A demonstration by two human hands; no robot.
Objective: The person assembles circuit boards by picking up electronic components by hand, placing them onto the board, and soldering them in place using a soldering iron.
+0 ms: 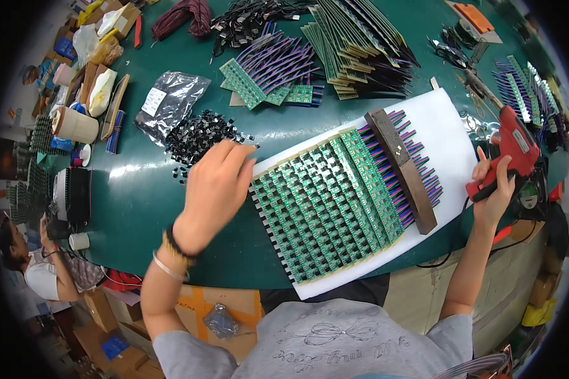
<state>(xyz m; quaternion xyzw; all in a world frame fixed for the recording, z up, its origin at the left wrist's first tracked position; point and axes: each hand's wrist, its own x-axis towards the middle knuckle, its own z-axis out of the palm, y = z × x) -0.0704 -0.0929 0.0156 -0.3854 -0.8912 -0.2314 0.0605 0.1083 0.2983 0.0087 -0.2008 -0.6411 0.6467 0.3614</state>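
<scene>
My left hand [216, 186] is over the table between a pile of small black connectors [203, 134] and the upper left corner of a panel of green circuit boards [319, 208]. Its fingers are curled together, their tips mostly turned away, so anything in them is too small to make out. My right hand [496, 183] grips the handle of a red soldering gun [517, 142], its metal tip pointing up and left, away from the boards. Rows of black parts sit on most of the boards; the rightmost strips look bare. A dark bar [403, 170] presses across bundled coloured wires [427, 174].
The boards lie on a white foam sheet [452, 120] on a green table [133, 215]. Behind are a plastic bag [174, 104], wired boards [243, 82], stacked board strips [354, 50] and black cables [246, 22]. Another person [44, 268] sits at the left.
</scene>
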